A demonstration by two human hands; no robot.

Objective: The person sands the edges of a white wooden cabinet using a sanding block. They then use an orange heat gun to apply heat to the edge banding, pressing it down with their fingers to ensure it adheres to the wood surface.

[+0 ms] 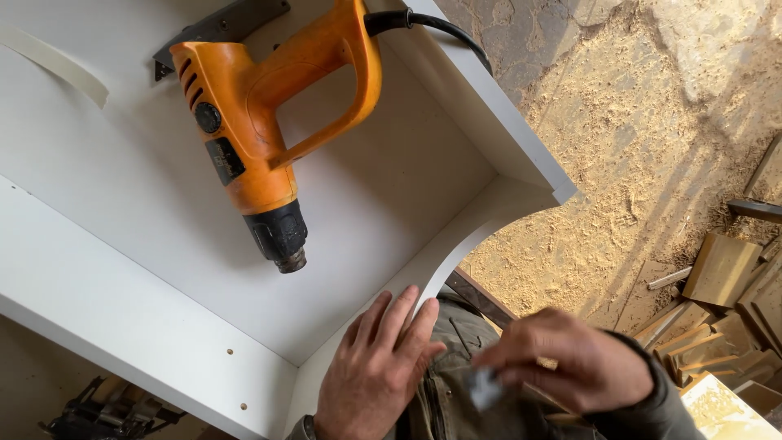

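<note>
Pressing flat on the curved front edge of a white laminated board cabinet panel (444,269), the left hand (376,371) lies with fingers spread and together on the surface — holding nothing, only bearing down on the edge.

The right hand (570,367) hovers just beside it, fingers pinched together on a small grey object (485,387); blur hides what kind of thing it is.

Orange heat gun with a black nozzle (265,134) — laid on its side inside the white cabinet, nozzle pointing toward the hands, black cord (440,28) running off the top; neither hand touches it.

Loose strip of pale edge banding (61,65) — curling at the upper left of the panel, unattached.

Sawdust-covered floor (635,138) and a heap of wooden offcuts (725,310) — to the right.

Progress, as a judgement: the curved edge appears white and covered where the left hand rests, so the banding there seems applied and the heating finished for this stretch; pressing or trimming of the edge looks to be what is left. Whether the edge is fully bonded cannot be told.
</note>
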